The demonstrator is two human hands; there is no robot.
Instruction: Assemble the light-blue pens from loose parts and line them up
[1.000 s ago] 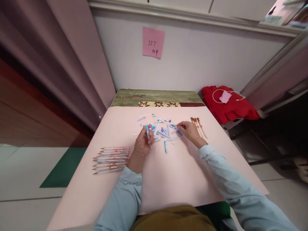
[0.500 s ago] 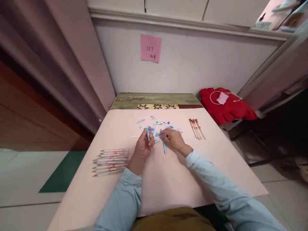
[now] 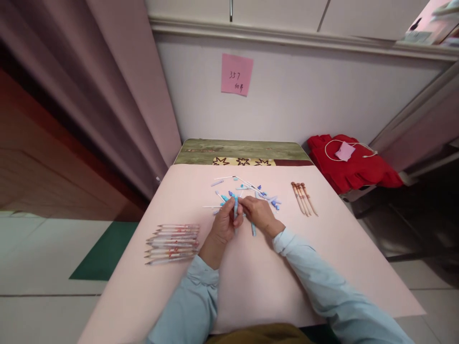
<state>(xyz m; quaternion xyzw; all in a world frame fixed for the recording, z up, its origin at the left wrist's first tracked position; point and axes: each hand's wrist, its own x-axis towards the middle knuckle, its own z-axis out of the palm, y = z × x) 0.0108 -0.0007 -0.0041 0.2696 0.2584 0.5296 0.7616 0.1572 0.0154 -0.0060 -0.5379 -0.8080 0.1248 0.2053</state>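
Note:
My left hand is closed around a light-blue pen barrel, held upright above the table. Close beside the barrel's top, my right hand has its fingers pinched together; whatever they hold is hidden. Under the right hand a second blue barrel lies on the pale table covering. Behind both hands are scattered pen parts: thin white refills, a lilac tube and small dark-blue pieces.
Several whitish pens lie in a row at the left. Several brown-topped pens lie at the right. A red cloth with a white cord sits beyond the table's right edge. A pink note is on the wall.
My right hand has moved from the loose parts to the top of the pen barrel in my left hand. The whole view has shifted slightly.

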